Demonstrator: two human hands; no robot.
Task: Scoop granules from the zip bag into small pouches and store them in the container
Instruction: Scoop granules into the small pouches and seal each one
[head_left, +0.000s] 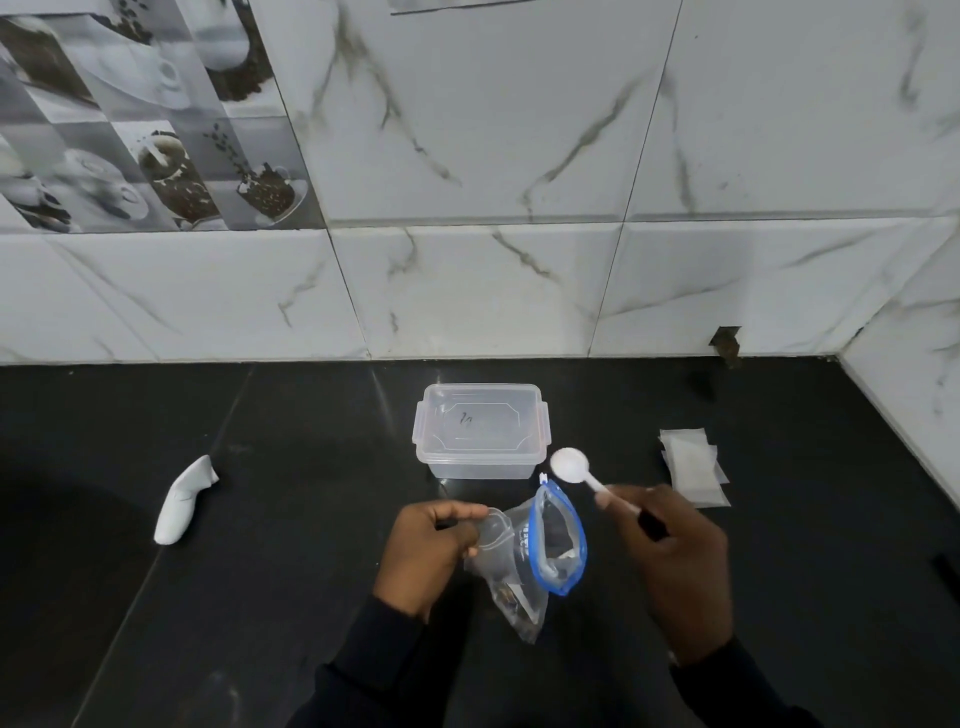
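Note:
A clear zip bag (524, 566) with a blue zipper rim is held up over the black counter, its mouth open toward the right. My left hand (423, 551) pinches its left edge. Dark granules lie in its lower corner. My right hand (670, 566) holds a white plastic spoon (571, 467) by the handle, bowl raised just above the bag's mouth and looking empty. Behind the bag stands a clear plastic container (480, 431) with its lid on. A small stack of white pouches (693, 465) lies to the right of the spoon.
A white handheld device (182, 501) lies on the black counter (285, 467) at the left. A marble-tiled wall (467, 291) runs along the back and the right side. A dark object sits at the far right edge.

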